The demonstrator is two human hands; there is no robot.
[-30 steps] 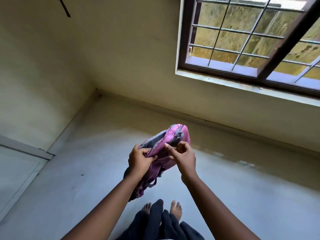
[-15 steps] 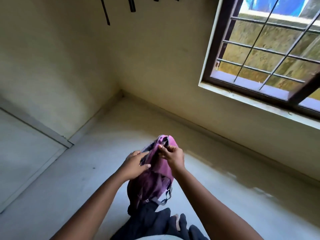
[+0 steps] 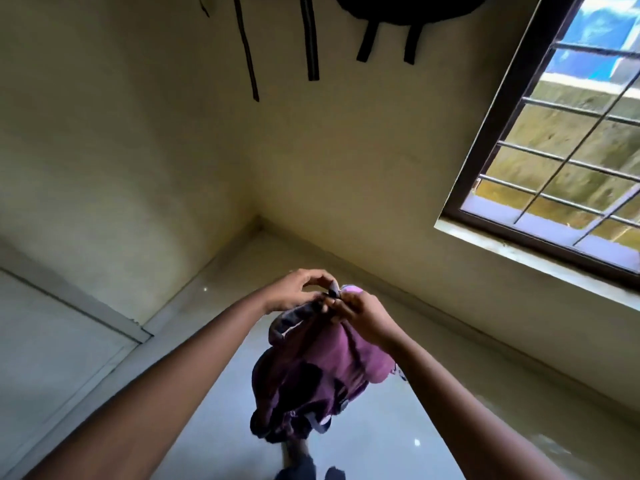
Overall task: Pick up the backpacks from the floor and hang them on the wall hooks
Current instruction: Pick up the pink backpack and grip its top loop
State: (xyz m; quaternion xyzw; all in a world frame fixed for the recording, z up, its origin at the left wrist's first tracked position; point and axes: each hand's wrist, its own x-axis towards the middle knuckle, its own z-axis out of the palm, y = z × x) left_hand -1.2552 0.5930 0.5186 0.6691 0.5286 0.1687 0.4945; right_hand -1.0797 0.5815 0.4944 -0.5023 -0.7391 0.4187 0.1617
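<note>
A purple and pink backpack (image 3: 318, 372) hangs in front of me, above the floor. Both hands pinch its top loop: my left hand (image 3: 298, 289) from the left, my right hand (image 3: 360, 311) from the right. The bag's body sags below them, with dark straps at its lower end. High on the wall ahead, a black backpack (image 3: 408, 8) hangs with its straps dangling; the hooks are out of view above the frame.
Two long black straps (image 3: 311, 39) hang on the wall left of the black backpack. A barred window (image 3: 568, 147) fills the right wall. The room corner lies ahead. A door or panel (image 3: 52, 341) is at the left. My feet show at the bottom.
The view has tilted up, bringing the hung black backpack and straps into sight. Both hands have lifted the purple backpack higher and moved together onto its top loop.
</note>
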